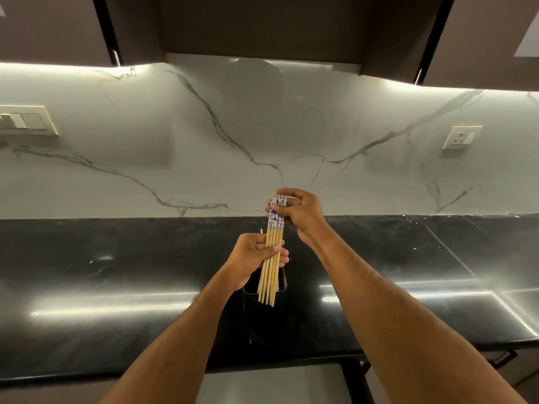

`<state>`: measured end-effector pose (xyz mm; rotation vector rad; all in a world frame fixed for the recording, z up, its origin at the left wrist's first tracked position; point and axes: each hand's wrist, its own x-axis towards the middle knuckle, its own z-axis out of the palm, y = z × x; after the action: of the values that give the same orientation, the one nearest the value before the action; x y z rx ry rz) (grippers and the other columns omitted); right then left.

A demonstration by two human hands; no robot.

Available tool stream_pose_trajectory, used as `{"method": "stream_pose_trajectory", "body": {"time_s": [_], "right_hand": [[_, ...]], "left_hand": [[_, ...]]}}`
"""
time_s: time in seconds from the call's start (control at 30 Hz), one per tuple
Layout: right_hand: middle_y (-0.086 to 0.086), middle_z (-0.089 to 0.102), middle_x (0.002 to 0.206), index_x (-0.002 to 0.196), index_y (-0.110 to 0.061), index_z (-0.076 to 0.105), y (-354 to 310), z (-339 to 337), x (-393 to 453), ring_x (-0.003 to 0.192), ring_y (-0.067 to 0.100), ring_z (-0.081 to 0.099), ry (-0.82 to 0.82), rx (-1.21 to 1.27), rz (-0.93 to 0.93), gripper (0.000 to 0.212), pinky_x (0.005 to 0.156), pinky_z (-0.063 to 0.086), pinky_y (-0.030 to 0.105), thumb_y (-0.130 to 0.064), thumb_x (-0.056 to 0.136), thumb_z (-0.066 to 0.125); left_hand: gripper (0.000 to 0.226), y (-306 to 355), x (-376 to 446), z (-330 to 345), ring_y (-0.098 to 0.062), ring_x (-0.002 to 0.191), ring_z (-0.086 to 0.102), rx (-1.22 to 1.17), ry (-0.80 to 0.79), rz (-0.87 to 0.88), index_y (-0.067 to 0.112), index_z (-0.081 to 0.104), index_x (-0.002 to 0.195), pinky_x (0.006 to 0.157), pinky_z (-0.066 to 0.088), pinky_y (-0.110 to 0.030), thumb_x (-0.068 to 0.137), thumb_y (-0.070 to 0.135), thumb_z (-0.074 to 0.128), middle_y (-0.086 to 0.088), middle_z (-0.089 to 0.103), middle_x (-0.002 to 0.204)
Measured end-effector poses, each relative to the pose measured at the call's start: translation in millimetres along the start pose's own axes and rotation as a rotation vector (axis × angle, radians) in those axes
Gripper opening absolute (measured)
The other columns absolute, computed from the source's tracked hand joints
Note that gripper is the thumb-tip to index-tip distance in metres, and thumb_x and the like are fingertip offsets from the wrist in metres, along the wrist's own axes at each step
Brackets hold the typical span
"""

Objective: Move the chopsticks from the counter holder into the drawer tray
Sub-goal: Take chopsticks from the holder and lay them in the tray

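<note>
A bundle of several bamboo chopsticks [270, 272] with blue-and-white patterned tops is held upright above the counter. My right hand [300, 214] grips the patterned top ends. My left hand [258, 256] is closed round the bundle's middle, thumb across the sticks. One thin stick tip pokes up just left of my left hand. The pointed ends hang over the mouth of a black counter holder [250, 298], which stands directly below and is mostly lost against the dark counter. No drawer tray is in view.
A glossy black counter [116, 287] runs the full width, backed by a white marble wall [204, 141]. A switch plate [26, 121] sits left, a socket [462, 137] right. Dark cabinets hang overhead. A pale surface [271, 383] shows below the counter's front edge.
</note>
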<state>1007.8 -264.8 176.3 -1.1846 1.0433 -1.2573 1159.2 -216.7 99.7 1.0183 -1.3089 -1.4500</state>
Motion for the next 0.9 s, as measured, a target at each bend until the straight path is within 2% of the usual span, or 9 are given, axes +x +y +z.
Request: {"method": "stream_pose_trajectory", "body": {"time_s": [0.13,0.23,0.5,0.67,0.9], "right_hand": [[0.015,0.077,0.1,0.122,-0.005,0.06,-3.0,-2.0,-28.4,0.092,0.03,0.076,-0.097,-0.038,0.015,0.037,0.081,0.063,0.043,0.007,0.088,0.067],[0.016,0.077,0.099,0.122,-0.005,0.058,-4.6,-1.5,-52.2,0.092,0.03,0.076,-0.125,-0.059,-0.003,0.037,0.077,0.063,0.038,0.007,0.088,0.067],[0.015,0.078,0.093,0.124,-0.011,0.058,-0.6,4.0,-108.9,0.085,0.028,0.077,-0.035,-0.088,-0.064,0.043,0.074,0.064,0.039,0.007,0.086,0.069],[0.015,0.078,0.096,0.123,-0.005,0.066,5.6,-0.1,-138.4,0.087,0.027,0.077,0.01,-0.075,-0.093,0.04,0.078,0.063,0.036,0.007,0.085,0.071],[0.018,0.077,0.097,0.12,-0.003,0.068,13.2,-12.8,-166.2,0.088,0.032,0.077,0.033,-0.051,-0.081,0.036,0.082,0.062,0.046,0.007,0.085,0.071]], "left_hand": [[0.024,0.3,-26.1,5.8,-0.033,0.097,0.075,0.013,-0.022,0.002,0.001,0.068,0.118,0.09,0.06,-0.046,0.095,0.009,0.065,-0.019,0.077,0.101],[0.025,-0.8,-47.2,9.6,-0.034,0.098,0.075,0.012,-0.034,-0.012,0.001,0.068,0.118,0.091,0.059,-0.048,0.095,0.01,0.066,-0.02,0.076,0.102],[0.026,-7.7,-106.8,21.5,-0.036,0.104,0.072,-0.039,-0.162,-0.105,-0.001,0.067,0.119,0.091,0.06,-0.044,0.096,0.011,0.064,-0.023,0.074,0.108],[0.025,-8.4,-131.5,28.9,-0.037,0.1,0.073,-0.016,-0.182,-0.123,-0.004,0.067,0.115,0.085,0.061,-0.04,0.095,0.01,0.065,-0.025,0.074,0.104],[0.022,-13.8,-151.8,39.9,-0.037,0.101,0.073,0.003,-0.209,-0.139,-0.003,0.068,0.115,0.085,0.061,-0.04,0.096,0.008,0.063,-0.025,0.074,0.104]]}}
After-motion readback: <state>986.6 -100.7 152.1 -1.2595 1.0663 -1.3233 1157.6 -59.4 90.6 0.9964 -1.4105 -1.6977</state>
